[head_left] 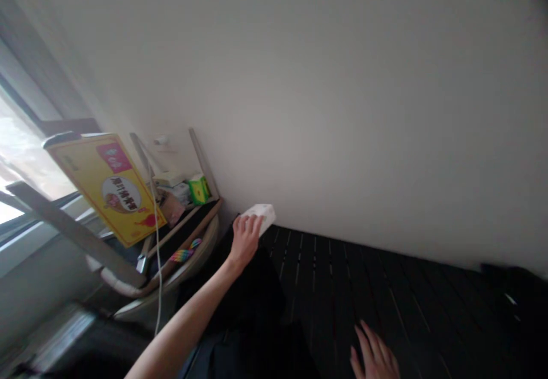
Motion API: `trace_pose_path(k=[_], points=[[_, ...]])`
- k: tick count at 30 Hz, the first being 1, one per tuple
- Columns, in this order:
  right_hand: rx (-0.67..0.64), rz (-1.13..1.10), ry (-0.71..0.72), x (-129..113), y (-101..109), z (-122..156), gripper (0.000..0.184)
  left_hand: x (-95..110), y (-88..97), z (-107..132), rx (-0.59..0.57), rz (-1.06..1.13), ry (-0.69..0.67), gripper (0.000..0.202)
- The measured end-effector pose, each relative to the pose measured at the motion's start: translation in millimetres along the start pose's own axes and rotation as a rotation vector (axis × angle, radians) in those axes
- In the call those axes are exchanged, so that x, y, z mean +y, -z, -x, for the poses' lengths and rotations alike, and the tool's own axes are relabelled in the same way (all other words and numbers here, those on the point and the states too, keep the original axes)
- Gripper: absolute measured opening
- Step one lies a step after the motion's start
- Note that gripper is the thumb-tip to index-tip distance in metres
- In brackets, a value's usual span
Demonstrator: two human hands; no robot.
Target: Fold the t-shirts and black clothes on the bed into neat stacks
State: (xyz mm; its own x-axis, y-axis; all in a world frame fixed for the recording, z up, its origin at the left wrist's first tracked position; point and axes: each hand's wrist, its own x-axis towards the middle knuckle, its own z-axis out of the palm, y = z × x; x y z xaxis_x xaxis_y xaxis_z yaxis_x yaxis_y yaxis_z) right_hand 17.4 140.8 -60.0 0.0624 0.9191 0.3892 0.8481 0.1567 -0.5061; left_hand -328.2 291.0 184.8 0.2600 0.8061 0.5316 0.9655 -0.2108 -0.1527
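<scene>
In the head view, the left hand (245,241) is closed around a white pack (267,214), fingers over its top and near side; the pack juts out past the fingertips to the far right, just short of the pale wall (342,111). The right hand (375,355), fingers loosely spread, is over the near part of the dark slatted surface (346,279), well apart from the pack. A yellow box (96,182) leans at left.

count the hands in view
2: the left hand holds a white pack; the right hand, partly cut off, is at the bottom edge, right of centre. No others show.
</scene>
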Motion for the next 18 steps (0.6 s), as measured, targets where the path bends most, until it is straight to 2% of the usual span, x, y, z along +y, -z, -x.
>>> trace_pose_path(k=[2,4,7,9,12,15,16,18], points=[[0.004,-0.119,-0.049,-4.0,13.4,-2.0,0.053,54.7,12.6,32.2,0.067,0.149,-0.219,0.06],[0.042,-0.343,-0.204,-14.0,37.5,-8.8,0.06,106.0,26.8,63.9,0.11,0.28,-0.381,0.06],[-0.03,-0.905,-0.49,-31.1,89.2,-22.7,0.061,172.7,46.7,104.8,0.107,0.461,-0.51,0.057],[-0.152,-1.24,-0.601,-37.1,127.3,-28.9,0.062,210.2,56.2,127.0,0.082,0.574,-0.537,0.055],[-0.255,-1.4,-0.592,-31.9,177.8,-28.4,0.053,258.2,67.1,152.9,0.069,0.692,-0.513,0.058],[-0.264,-1.316,-0.498,-13.8,218.2,-19.6,0.055,295.9,83.7,166.6,0.049,0.863,-0.415,0.063],[-0.274,-1.269,-0.462,-7.1,230.6,-16.5,0.054,305.7,91.2,167.1,0.03,0.95,-0.345,0.065],[-0.34,-1.179,-0.385,4.1,255.0,-12.0,0.05,320.8,107.4,161.3,-0.009,1.131,-0.107,0.07]])
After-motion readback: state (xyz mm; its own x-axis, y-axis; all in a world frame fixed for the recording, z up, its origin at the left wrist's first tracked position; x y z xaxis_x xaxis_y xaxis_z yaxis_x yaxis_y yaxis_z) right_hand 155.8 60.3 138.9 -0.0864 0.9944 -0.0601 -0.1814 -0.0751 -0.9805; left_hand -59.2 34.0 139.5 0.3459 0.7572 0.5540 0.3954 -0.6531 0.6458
